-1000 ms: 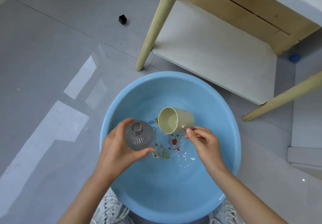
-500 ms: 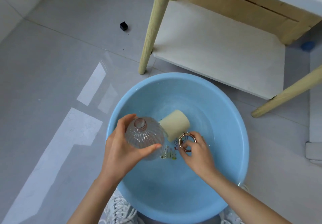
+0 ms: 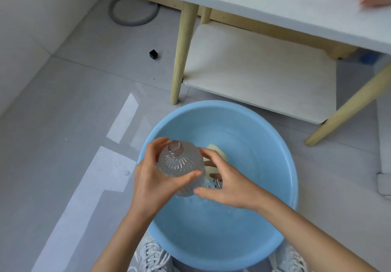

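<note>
A clear ribbed plastic bottle (image 3: 181,166) without a cap stands upright over the left side of a blue basin (image 3: 273,166) that holds a little water. My left hand (image 3: 155,178) grips the bottle from the left, thumb across its front. My right hand (image 3: 227,184) curls round the bottle's right side. Behind my right hand lies a cream cup (image 3: 218,153) on its side in the basin, mostly hidden. A bit of its metal ring handle (image 3: 218,182) shows under my fingers.
The basin sits on grey floor tiles between my white sneakers (image 3: 153,254). A white table with pale wooden legs (image 3: 183,45) and a low shelf (image 3: 264,68) stands just beyond. A small black cube (image 3: 153,53) and a grey ring (image 3: 133,10) lie on the floor further back.
My right hand let go of the cup's ring handle and moved left onto the bottle. The cup now lies in the basin. The view tilted up, showing the table top.
</note>
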### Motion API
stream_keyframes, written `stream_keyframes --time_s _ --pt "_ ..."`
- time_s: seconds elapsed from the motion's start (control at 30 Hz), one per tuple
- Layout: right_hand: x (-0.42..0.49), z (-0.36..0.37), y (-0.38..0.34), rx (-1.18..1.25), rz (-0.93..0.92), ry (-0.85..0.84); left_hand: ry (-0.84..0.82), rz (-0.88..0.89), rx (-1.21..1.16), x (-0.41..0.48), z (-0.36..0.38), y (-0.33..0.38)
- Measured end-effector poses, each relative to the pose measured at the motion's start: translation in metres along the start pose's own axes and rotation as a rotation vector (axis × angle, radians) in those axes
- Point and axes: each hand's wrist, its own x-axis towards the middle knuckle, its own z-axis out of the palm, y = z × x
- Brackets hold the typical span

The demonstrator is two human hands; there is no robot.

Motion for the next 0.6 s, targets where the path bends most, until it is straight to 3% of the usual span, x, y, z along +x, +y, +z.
stream_keyframes --time_s 0.3,0.43,0.6 --pt "-0.030 0.001 -0.056 -0.061 -0.069 0.323 -0.034 0.063 -0.013 -0.019 -0.005 0.062" --pt "-0.054 -0.018 -0.078 -0.070 -0.108 0.343 -0.100 0.115 -0.142 -0.027 -0.019 0.079" --pt "-0.083 -0.040 -0.110 -0.075 -0.135 0.368 -0.290 0.202 -0.077 -0.040 -0.032 0.099"
